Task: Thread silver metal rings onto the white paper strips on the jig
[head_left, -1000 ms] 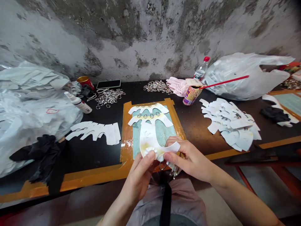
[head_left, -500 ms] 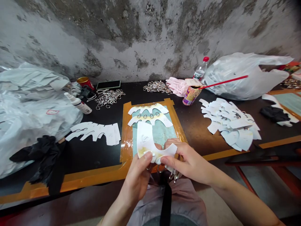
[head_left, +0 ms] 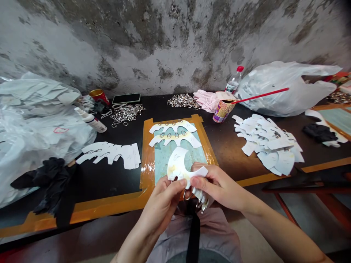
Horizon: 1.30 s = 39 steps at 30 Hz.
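Observation:
Both hands grip a curved white cut-out piece [head_left: 177, 164] with yellowish smears, held over the near edge of the board. My left hand [head_left: 167, 197] pinches its lower edge between thumb and fingers. My right hand [head_left: 216, 184] is closed on its right part, with more white pieces bunched beneath. Metal rings [head_left: 187, 194] hang below the held piece. Just beyond, two similar white pieces [head_left: 175, 139] carrying metal rings lie on the pale green board [head_left: 164, 160] framed with brown tape.
White cut-outs [head_left: 112, 153] lie at left, and a larger heap [head_left: 268, 142] at right. Ring piles [head_left: 128, 114] sit at the back near a phone [head_left: 126, 98]. A can [head_left: 223, 111] holds a red stick. Plastic bags [head_left: 282, 87], a squeeze bottle [head_left: 91, 120] and black cloth [head_left: 49, 182] flank the board.
The held piece has tilted and its upstanding left end has moved down and right. My left thumb has slid right along the lower edge, closer to my right thumb.

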{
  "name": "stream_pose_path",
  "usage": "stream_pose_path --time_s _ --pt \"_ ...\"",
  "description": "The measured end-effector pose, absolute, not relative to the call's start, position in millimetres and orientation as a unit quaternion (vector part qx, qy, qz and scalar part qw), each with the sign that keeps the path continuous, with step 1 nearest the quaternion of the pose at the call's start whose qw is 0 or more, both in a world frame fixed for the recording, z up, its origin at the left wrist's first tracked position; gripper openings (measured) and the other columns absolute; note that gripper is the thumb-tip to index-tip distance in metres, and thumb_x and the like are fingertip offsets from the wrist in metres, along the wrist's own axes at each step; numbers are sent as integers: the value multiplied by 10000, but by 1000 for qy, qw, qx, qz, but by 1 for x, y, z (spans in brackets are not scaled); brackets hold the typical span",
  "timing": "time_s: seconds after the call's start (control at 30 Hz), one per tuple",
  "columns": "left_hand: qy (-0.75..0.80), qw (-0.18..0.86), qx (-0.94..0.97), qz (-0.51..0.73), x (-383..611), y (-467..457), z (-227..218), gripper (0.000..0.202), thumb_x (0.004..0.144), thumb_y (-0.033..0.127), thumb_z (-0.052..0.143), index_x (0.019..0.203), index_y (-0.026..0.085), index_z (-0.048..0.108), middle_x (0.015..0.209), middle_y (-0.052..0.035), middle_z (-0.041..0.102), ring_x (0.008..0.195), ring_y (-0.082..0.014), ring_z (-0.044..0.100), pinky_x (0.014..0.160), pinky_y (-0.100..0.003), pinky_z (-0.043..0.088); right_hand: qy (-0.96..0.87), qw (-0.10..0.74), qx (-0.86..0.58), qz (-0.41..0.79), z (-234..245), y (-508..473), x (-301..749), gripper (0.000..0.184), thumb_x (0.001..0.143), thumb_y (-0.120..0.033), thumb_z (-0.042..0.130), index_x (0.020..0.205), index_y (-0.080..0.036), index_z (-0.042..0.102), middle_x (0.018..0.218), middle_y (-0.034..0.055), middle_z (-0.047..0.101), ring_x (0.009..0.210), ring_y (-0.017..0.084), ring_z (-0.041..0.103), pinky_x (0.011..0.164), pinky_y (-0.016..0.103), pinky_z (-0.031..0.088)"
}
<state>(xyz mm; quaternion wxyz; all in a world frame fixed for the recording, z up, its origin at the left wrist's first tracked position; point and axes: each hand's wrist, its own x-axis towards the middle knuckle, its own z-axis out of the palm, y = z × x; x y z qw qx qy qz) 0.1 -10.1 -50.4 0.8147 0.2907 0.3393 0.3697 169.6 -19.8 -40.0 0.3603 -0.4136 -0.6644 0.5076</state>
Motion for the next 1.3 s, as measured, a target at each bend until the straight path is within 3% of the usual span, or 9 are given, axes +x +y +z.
stream_pose_path --time_s 0.23,0.43,0.57,0.7,0.83,0.97,1.07,1.2,1.3 --pt "395 753 361 383 0 -7 -67 161 792 288 700 842 136 682 754 -22 640 691 -114 541 684 -230 457 -733 331 -452 385 -46 -15 171 462 981 -479 391 657 -176 519 763 20 519 818 167 487 858 371 377" --pt "343 739 369 447 -5 -14 -55 279 833 415 618 917 159 687 816 -58 675 757 -167 591 717 -274 475 -713 340 -455 412 -39 -20 173 349 980 -394 443 785 -176 633 832 36 576 881 175 506 809 324 380" --pt "393 706 393 439 -8 -13 -48 247 764 361 705 887 150 672 737 -38 657 632 -133 564 629 -248 465 -711 358 -447 408 -39 -24 176 403 935 -496 503 710 -176 599 761 17 553 823 168 501 781 320 361" --pt "409 704 389 431 -11 -10 -53 223 751 342 734 820 140 669 711 -23 653 607 -113 561 618 -227 471 -705 367 -429 430 -34 -23 178 591 895 -697 346 774 -181 607 758 20 569 774 169 500 769 333 355" --pt "386 721 393 420 -11 -10 -58 175 782 310 722 815 147 669 707 -12 659 622 -99 565 625 -203 467 -668 372 -471 440 -29 -20 175 317 891 -481 573 792 -183 616 792 13 606 785 157 522 717 294 357" --pt "389 727 380 420 -8 -10 -54 187 754 313 743 805 145 677 718 -21 667 618 -107 570 616 -216 477 -673 379 -463 436 -28 -18 171 194 882 -274 591 711 -182 601 717 -11 588 725 133 517 702 283 354" --pt "390 733 364 422 -6 -9 -51 218 737 328 748 827 139 685 721 -30 666 599 -104 556 598 -221 470 -676 377 -460 436 -31 -17 172 250 901 -310 575 686 -182 590 696 -12 566 719 130 504 698 285 348" --pt "382 738 366 418 -6 -8 -54 203 758 322 734 759 141 642 702 -22 647 606 -101 549 606 -222 458 -680 379 -436 451 -33 -17 172 422 907 -514 512 660 -176 565 697 -1 541 705 136 486 677 289 349" --pt "357 750 385 402 -8 -8 -60 194 805 311 701 749 150 609 732 -24 653 659 -110 575 662 -237 469 -650 373 -483 453 -33 -17 169 356 857 -461 597 659 -169 551 724 7 555 713 138 499 671 282 366"
